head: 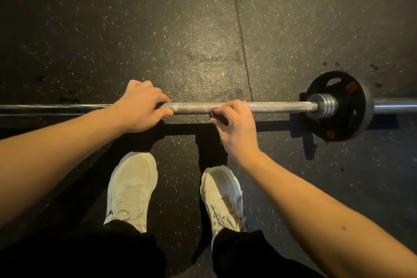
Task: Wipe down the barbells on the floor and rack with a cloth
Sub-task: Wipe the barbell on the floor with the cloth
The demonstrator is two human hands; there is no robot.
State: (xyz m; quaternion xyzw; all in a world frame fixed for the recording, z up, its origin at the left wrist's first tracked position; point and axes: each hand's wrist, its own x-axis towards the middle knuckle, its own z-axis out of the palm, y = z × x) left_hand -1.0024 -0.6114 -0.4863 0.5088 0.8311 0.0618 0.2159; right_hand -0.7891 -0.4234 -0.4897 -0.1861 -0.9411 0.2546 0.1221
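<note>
Head view: the barbell lies across the rubber floor, one plate on its sleeve. Left hand is wrapped around the knurled shaft; right hand pinches something small and dark against it, possibly the cloth. Steel looks heavy, rigid, grippy. No containers visible.

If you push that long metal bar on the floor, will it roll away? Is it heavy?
The barbell would probably roll, since the one visible black plate is round. It is likely heavy and stiff: a long steel shaft with an iron plate. The rough, knurled middle, where the left hand and right hand touch it, should not be slippery.
</note>
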